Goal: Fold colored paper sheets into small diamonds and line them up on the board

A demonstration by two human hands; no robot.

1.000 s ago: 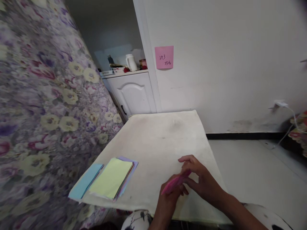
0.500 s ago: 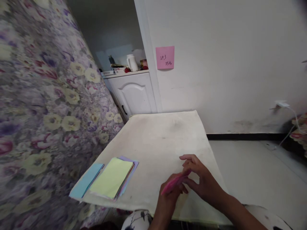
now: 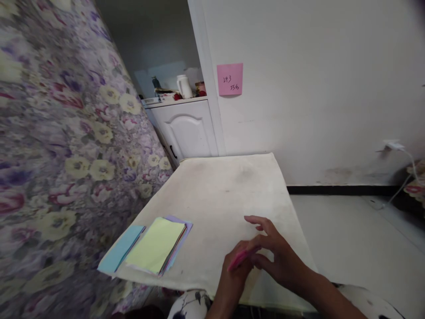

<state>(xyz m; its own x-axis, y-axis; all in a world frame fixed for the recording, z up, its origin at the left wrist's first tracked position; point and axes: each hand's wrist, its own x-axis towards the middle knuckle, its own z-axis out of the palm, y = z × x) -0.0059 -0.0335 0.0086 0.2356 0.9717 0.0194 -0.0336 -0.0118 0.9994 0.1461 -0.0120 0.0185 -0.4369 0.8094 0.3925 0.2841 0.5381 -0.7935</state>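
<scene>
A small piece of bright pink paper, looking folded, is held between my two hands above the near right part of the table. My left hand is closed around its lower side. Thumb and index finger of my right hand pinch its right end, while the other fingers stretch forward. Much of the paper is hidden by the fingers, so its full shape cannot be made out.
On the cloth-covered table, a stack of coloured paper topped by a yellow-green sheet lies left, beside a blue paper stack. A floral curtain hangs along the left. A wall stands behind.
The pink paper has turned a little and shows less of its surface between the fingers. My right hand has shifted slightly left and down. The paper stacks have stayed put.
</scene>
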